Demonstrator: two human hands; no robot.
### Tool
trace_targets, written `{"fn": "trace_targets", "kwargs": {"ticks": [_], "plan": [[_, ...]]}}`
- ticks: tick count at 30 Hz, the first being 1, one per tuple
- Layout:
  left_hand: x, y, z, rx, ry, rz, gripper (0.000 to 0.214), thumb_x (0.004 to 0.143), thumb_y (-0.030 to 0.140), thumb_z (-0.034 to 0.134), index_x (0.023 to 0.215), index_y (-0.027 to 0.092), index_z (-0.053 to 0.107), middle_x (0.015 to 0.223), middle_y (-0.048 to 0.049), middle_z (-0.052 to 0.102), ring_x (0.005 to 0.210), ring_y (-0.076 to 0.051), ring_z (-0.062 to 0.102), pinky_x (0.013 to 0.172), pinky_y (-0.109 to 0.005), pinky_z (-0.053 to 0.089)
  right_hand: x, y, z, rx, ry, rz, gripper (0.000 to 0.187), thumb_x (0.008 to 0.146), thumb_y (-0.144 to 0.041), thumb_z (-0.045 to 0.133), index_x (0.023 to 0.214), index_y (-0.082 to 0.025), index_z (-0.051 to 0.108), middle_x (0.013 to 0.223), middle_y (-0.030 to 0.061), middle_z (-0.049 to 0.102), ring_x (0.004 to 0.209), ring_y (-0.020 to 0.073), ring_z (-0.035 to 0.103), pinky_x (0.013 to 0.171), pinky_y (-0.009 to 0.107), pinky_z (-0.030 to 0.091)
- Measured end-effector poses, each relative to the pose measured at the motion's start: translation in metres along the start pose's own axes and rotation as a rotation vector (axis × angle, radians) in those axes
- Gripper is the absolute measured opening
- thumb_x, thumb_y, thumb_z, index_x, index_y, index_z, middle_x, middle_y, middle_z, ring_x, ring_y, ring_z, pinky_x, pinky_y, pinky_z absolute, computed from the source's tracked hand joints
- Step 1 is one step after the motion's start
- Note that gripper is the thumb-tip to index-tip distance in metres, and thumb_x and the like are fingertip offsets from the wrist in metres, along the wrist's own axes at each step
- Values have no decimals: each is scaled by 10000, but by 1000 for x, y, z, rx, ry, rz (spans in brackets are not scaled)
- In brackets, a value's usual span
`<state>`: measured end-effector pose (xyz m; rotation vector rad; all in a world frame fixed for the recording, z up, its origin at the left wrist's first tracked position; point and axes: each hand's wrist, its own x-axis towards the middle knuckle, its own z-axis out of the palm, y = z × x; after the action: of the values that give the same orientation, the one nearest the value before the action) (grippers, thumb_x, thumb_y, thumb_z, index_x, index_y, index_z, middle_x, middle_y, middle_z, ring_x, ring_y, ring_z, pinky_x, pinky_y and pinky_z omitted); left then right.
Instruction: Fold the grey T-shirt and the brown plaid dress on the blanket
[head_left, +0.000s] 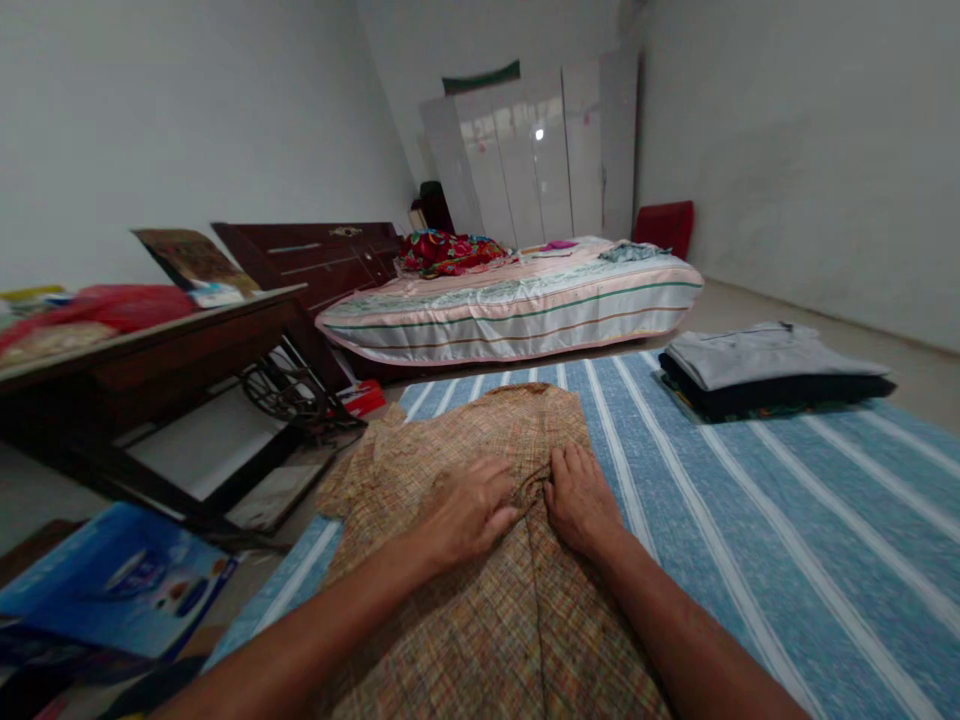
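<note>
A brown-and-yellow checked short-sleeved shirt [450, 620] lies spread out on the blue striped cover, its collar end away from me. My left hand [476, 510] rests flat on the shirt's chest, fingers stretched and a little blurred. On the right side of the front opening, my right hand [581, 495] has its fingers curled onto the fabric, pinching it by the edge. The cloth is bunched in a small fold between both hands. My right fingertips are partly hidden.
A folded stack of grey and black clothes [772, 370] lies on the striped cover [720, 500] at right. Left stand an old sewing-machine table [150, 350] and a blue box [120, 585]. Beyond is a bed [510, 310] before a white wardrobe [517, 160].
</note>
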<state>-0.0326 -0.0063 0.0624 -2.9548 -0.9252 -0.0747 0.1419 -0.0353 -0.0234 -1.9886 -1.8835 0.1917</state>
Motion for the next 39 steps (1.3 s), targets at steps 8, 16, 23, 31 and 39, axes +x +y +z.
{"fn": "trace_targets", "kwargs": {"ticks": [8,16,23,31,39], "plan": [[-11,27,30,-13,110,-170,260,782,181,536,1026,154,620,1311,-149,531,1256,-297,437,1062,-485,351,-3,0,-3,-23,-9,-7,527,927,-288,355,1389,-37,381,1450,216,341,1354,323,268,1093,420,177],[13,23,22,-14,251,-277,195,809,124,435,785,167,623,971,-85,659,933,-213,580,884,-369,467,-2,1,-3,-10,-6,-11,558,929,-331,380,1398,-30,367,1455,224,329,1361,324,249,1095,429,179],[13,29,24,3,240,-194,187,737,135,543,906,176,611,1033,-84,608,997,-238,514,908,-403,435,-1,3,1,0,17,-19,543,920,-326,394,1384,-42,388,1451,219,334,1356,322,254,1092,432,185],[15,29,33,30,394,-92,170,832,108,445,785,189,587,859,-61,595,848,-201,500,796,-349,450,0,4,1,-9,20,-28,486,930,-252,326,1368,-56,402,1435,211,362,1338,300,290,1081,424,202],[10,38,38,-16,420,-89,183,873,149,431,770,183,578,794,-50,586,784,-189,502,748,-333,442,-1,3,-4,2,-14,-10,508,916,-254,348,1380,-53,393,1451,216,338,1348,308,275,1088,424,184]]}}
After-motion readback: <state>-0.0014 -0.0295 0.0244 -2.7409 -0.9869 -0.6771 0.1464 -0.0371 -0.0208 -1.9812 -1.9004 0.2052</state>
